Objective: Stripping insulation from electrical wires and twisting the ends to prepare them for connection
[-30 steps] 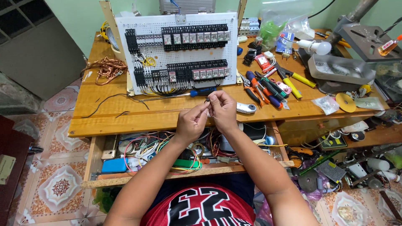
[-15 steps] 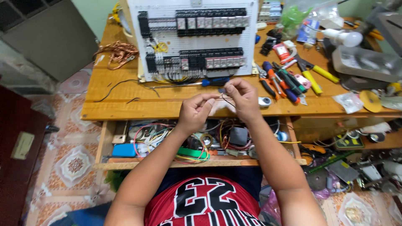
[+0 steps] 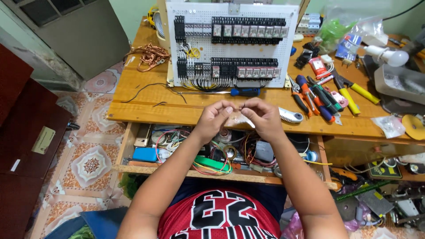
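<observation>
**Both hands pinched on a thin wire at the bench edge**

Nearest to us, at 6 o'clock, is the red jersey, and both forearms run up from it toward the middle of the view. The left hand and right hand meet there, fingertips almost touching, each pinched on the short wire held between them. The wire is dark and very thin; we see only a small stub above the fingertips, so we cannot tell its length or whether its end is stripped.

Just under the hands lies the shelf, crowded with coloured cable, a tape roll and a blue box. We judge that a wire slipping from so fine a pinch would fall into this tangle and be hard to find.

Past the hands is the bench. At 12 o'clock stands the white panel with rows of black relays, a blue screwdriver lying just in front of it. At 2 o'clock sit pliers and cutters, and a utility knife rests just beside the right hand. We judge that a sideways move of that wrist could knock the knife off the edge. At 11 o'clock lies a copper coil, well apart. A loose black lead trails across the wood at 10 o'clock.
</observation>
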